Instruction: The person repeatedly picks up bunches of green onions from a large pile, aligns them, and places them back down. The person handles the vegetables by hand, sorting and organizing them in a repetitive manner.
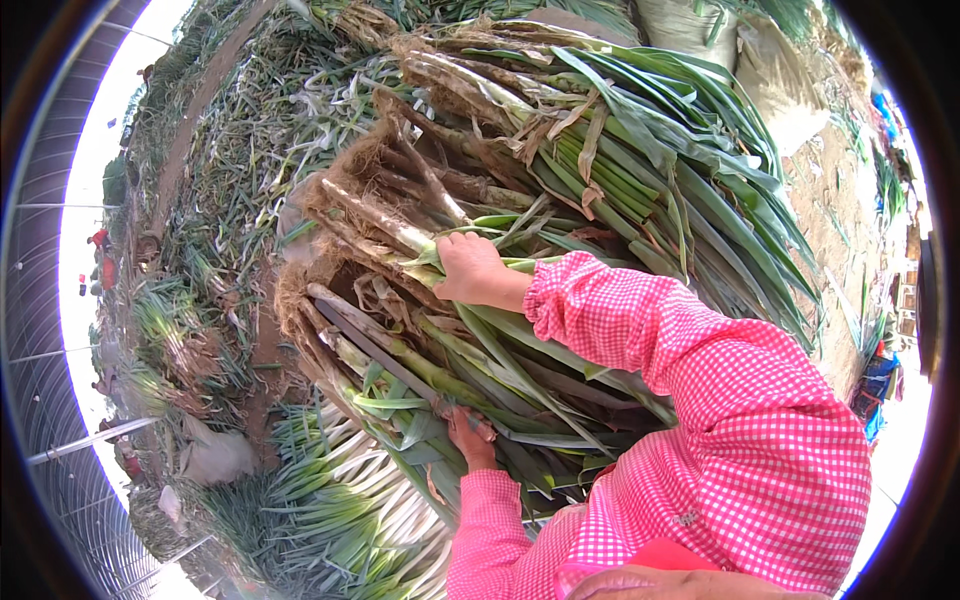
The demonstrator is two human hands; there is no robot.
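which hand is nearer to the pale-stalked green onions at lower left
Left. The left hand, holding the knife, is above and right of the pale-stalked green onions in the picture; the right hand is farther up, on a stalk.

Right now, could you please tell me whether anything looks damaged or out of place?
Slightly: brown, dry strips hang among the green leaves of the heap of leek-like stalks, looking withered. Loose leafy scraps also lie scattered across the ground at upper left, which looks untidy.

Bright daylight floods in around us, glaring white along both sides, while the ribbed roof (40, 300) bows toward the dark, blurry fisheye rim.
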